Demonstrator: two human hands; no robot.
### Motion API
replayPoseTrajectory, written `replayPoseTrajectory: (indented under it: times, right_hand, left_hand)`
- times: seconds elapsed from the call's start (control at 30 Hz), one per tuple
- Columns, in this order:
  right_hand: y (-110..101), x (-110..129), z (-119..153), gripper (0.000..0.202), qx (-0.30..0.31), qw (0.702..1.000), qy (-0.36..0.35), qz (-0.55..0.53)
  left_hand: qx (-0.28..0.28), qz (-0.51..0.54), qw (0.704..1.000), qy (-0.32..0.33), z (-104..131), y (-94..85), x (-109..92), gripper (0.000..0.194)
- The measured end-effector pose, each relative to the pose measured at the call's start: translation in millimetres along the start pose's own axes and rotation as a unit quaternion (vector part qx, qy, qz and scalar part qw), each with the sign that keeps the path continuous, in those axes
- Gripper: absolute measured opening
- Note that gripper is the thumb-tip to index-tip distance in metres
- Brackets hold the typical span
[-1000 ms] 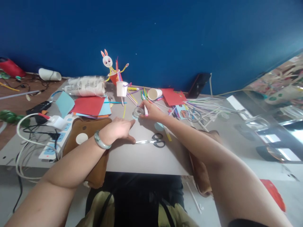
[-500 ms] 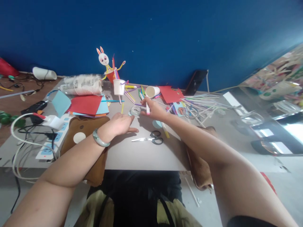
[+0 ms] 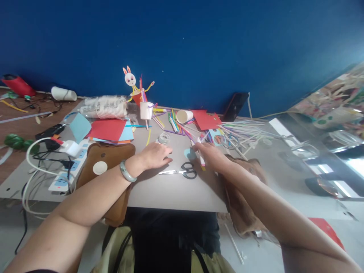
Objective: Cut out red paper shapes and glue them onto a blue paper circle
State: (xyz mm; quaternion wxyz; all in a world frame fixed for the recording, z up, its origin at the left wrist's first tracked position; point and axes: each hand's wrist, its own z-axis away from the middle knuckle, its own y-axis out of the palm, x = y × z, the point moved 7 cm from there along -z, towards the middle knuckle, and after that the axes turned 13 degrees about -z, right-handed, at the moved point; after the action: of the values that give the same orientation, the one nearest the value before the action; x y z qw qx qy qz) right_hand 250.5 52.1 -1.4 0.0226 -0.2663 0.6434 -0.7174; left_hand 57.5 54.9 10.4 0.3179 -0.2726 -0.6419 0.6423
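Note:
My left hand [image 3: 155, 155], with a bangle on its wrist, lies low over the table, fingers loosely stretched and nothing held. Just beyond its knuckles is a roll of clear tape [image 3: 163, 138]. My right hand [image 3: 212, 154] is closed around a white marker [image 3: 200, 151] with a pink end, which points down at the table. Partly beside its fingertips lies a light blue paper circle [image 3: 190, 153]. Scissors with black handles [image 3: 189, 170] rest between my hands, blades toward the left.
Behind stand a rabbit figure [image 3: 130, 79] and a white paper cup [image 3: 146, 110] holding straws. Another cup [image 3: 184, 116] lies among markers. Red paper [image 3: 106, 129] and a power strip [image 3: 71, 167] are left; many straws [image 3: 250, 129] are right. Brown cushions [image 3: 105, 185] flank the table's front edge.
My right hand has moved right and toward me with the marker, away from the tape roll. My left hand has drawn slightly back from the tape. The view has shifted a little.

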Motion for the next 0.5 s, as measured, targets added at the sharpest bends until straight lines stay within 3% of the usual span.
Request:
replayPoseTrajectory:
  times: [0.13,0.23,0.5]
  right_hand:
    - [-9,-1,3,0.042,-0.053,0.998,0.012,0.007]
    - [-8,7,1,0.036,-0.059,0.998,-0.011,-0.022]
    - [2,15,-1,0.024,-0.074,0.995,-0.039,-0.049]
  left_hand:
    - [-0.011,0.056,0.996,0.067,0,2.7,-15,0.046]
    - [0.001,0.056,0.993,0.106,2,6.1,-26,0.058]
    - [0.032,0.041,0.994,0.100,1,20.0,-27,0.017]
